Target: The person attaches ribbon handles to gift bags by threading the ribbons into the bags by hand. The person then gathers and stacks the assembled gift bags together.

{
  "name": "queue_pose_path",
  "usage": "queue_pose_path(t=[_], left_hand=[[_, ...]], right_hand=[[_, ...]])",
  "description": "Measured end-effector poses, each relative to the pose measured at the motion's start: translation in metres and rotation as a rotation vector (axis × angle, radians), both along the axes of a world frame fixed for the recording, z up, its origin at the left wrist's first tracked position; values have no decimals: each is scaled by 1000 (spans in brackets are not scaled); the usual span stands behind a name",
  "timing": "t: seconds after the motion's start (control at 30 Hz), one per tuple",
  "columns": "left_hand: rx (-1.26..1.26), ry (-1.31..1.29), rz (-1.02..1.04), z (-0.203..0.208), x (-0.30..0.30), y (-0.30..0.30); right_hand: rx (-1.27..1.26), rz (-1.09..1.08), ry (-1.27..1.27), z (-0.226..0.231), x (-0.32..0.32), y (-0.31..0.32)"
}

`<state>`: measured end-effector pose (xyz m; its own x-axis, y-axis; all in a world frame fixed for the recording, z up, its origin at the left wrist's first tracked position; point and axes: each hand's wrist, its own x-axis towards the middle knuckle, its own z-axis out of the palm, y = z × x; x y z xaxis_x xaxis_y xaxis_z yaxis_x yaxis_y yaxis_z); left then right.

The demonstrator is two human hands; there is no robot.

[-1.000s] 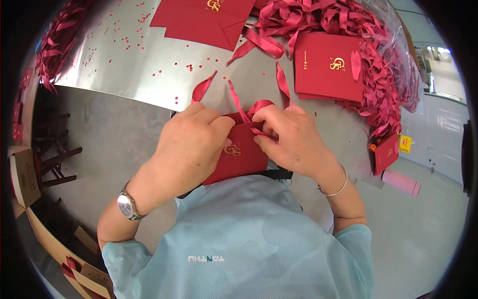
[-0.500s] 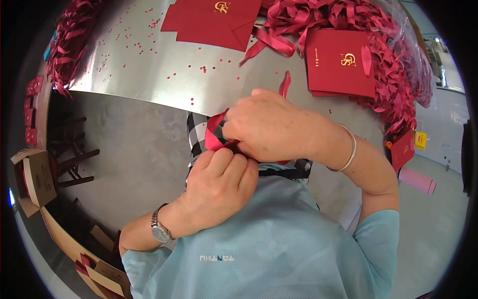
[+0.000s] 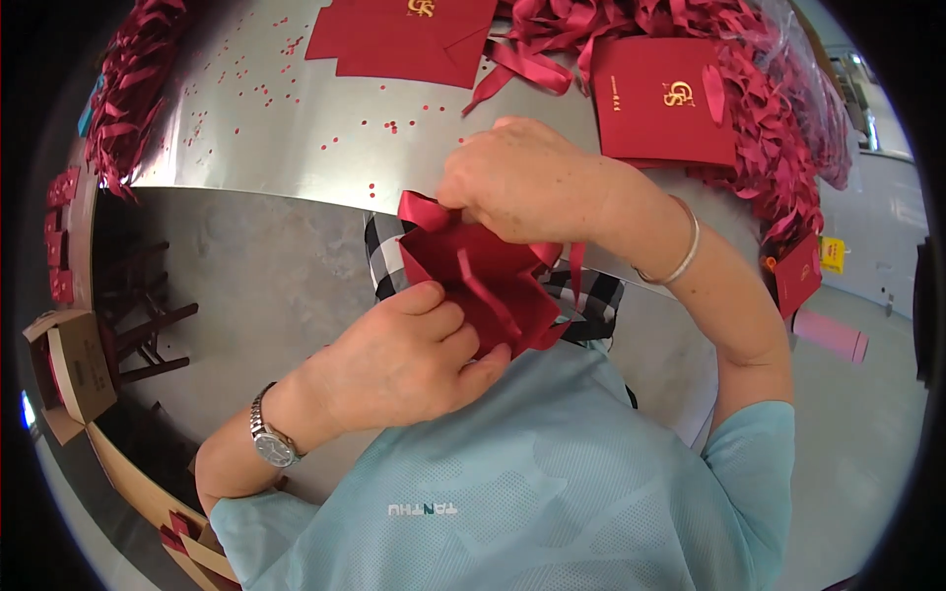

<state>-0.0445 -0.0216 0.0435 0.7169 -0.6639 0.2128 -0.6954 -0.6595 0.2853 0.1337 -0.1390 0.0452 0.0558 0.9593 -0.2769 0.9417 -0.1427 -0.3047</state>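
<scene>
Red bag (image 3: 507, 286) in the half-curled left hand (image 3: 404, 350)

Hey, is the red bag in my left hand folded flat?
No, the red bag held in the left hand gapes open, showing its inside.

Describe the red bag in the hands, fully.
The red bag looks like creased paper, its mouth open toward the camera. Satiny ribbon lies inside and loops at the far rim. It sits above checked trousers; the left hand grips its left side, the right hand meets the ribbon, grip hidden.
</scene>
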Motion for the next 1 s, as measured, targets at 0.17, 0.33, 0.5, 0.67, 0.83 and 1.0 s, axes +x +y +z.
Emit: queue_pose_path(t=[0.17, 0.33, 0.5, 0.67, 0.83, 1.0], left_hand=[[-295, -15, 74, -2, 13, 13], [-520, 72, 265, -2, 11, 30], [-626, 118, 448, -1, 1, 42], [-741, 151, 596, 4, -10, 51], [-766, 144, 619, 8, -19, 49], [-819, 121, 702, 7, -39, 50]], right_hand=[[263, -281, 555, 3, 16, -11], [507, -758, 733, 2, 42, -56], [285, -993, 914, -32, 14, -111], [36, -1047, 1302, -39, -34, -100], [655, -953, 2352, -67, -54, -52], [959, -1185, 2394, -76, -47, -26]])
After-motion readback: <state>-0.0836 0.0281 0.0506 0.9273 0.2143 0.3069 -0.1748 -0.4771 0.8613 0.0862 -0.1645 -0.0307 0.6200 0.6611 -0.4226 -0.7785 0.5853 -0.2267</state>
